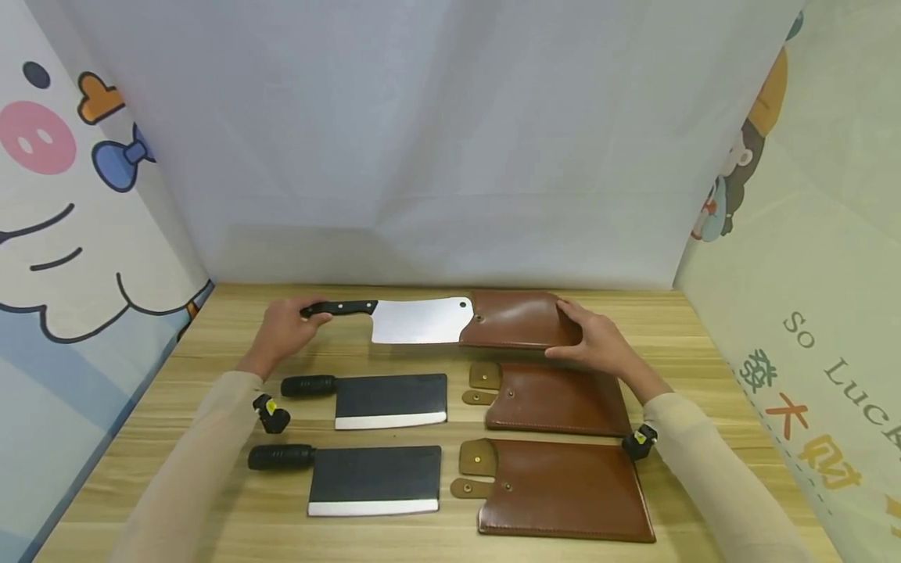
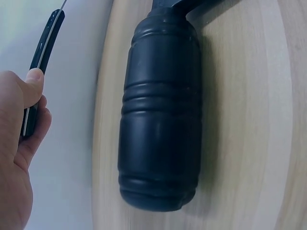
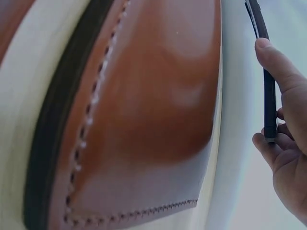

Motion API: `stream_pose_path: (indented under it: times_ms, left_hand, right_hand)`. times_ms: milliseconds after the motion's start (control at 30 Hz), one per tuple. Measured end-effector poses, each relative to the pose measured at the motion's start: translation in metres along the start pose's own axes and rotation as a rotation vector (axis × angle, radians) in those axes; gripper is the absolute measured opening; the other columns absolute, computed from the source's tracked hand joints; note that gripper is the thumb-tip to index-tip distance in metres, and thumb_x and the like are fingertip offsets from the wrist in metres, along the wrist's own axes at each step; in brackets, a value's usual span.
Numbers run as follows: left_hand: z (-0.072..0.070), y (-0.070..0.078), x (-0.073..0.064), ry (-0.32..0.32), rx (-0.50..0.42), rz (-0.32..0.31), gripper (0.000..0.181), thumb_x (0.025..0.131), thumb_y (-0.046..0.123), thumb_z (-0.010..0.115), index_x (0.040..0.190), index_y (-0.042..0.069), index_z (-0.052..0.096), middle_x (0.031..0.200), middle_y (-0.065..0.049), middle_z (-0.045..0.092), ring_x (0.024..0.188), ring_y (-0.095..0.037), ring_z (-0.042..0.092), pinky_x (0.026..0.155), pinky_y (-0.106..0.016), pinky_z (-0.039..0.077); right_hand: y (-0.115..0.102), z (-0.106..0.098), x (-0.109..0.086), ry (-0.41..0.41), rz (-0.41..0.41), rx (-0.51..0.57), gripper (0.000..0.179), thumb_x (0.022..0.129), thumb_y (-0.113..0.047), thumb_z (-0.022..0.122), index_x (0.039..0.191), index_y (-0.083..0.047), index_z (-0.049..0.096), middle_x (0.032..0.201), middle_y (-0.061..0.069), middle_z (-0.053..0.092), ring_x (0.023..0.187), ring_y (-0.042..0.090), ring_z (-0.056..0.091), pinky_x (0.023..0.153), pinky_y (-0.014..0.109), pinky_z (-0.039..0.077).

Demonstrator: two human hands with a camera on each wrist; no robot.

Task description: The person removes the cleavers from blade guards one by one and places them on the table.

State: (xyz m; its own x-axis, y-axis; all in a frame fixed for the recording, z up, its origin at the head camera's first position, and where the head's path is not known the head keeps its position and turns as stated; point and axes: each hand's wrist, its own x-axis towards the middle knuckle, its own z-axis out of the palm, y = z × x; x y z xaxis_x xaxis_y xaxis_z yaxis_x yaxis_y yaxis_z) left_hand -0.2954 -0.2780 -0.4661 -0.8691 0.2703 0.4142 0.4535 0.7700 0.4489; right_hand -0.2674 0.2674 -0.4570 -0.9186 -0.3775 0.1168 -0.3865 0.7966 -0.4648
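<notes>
My left hand grips the black riveted handle of a cleaver with a silver blade. At the far side of the table, my right hand pinches the closed end of a brown leather sheath. The blade's holed front end meets the sheath's mouth, and most of the blade shows outside it. Edge-on in the left wrist view, the handle lies between thumb and fingers. The right wrist view shows the sheath's dark edge between thumb and fingers.
Nearer me lie two dark-bladed cleavers, one in the middle row and one in front. Beside them are two brown sheaths, a middle one and a front one, with strap tabs facing left. A white curtain hangs behind the table.
</notes>
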Motion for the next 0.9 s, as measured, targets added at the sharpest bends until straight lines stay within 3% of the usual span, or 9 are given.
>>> stream_pose_path:
  times_ms: [233, 400, 700, 900]
  left_hand:
    - [-0.004, -0.004, 0.000, -0.008, 0.007, -0.021, 0.032, 0.096, 0.016, 0.074, 0.121, -0.005, 0.072, 0.078, -0.018, 0.074, 0.046, -0.013, 0.039, 0.059, -0.036, 0.038]
    - [-0.008, -0.006, 0.001, 0.005, 0.023, -0.012, 0.031, 0.096, 0.017, 0.073, 0.119, -0.004, 0.073, 0.083, -0.020, 0.074, 0.046, -0.011, 0.037, 0.059, -0.036, 0.038]
    - [-0.014, -0.012, 0.000, 0.017, 0.037, -0.001, 0.030, 0.094, 0.013, 0.076, 0.118, -0.004, 0.073, 0.085, -0.021, 0.075, 0.051, -0.015, 0.047, 0.061, -0.038, 0.040]
    - [-0.014, -0.016, -0.001, 0.020, 0.057, 0.028, 0.030, 0.092, 0.012, 0.077, 0.117, -0.005, 0.073, 0.084, -0.021, 0.074, 0.048, -0.013, 0.038, 0.060, -0.037, 0.038]
  right_hand:
    - [0.006, -0.003, -0.003, 0.017, 0.000, -0.013, 0.103, 0.082, -0.044, 0.086, 0.156, 0.005, 0.034, 0.159, 0.032, 0.032, 0.143, 0.050, 0.036, 0.112, 0.062, 0.035]
    - [0.011, -0.006, -0.004, 0.024, 0.011, -0.018, 0.104, 0.081, -0.044, 0.087, 0.157, 0.004, 0.033, 0.159, 0.030, 0.033, 0.144, 0.049, 0.036, 0.112, 0.062, 0.035]
    - [0.021, -0.014, -0.004, 0.032, 0.009, -0.046, 0.105, 0.082, -0.044, 0.086, 0.157, 0.004, 0.032, 0.159, 0.030, 0.034, 0.142, 0.050, 0.037, 0.111, 0.062, 0.036]
    - [0.026, -0.016, -0.004, 0.027, 0.007, -0.054, 0.104, 0.083, -0.041, 0.086, 0.157, 0.005, 0.032, 0.158, 0.031, 0.034, 0.142, 0.051, 0.037, 0.111, 0.062, 0.036]
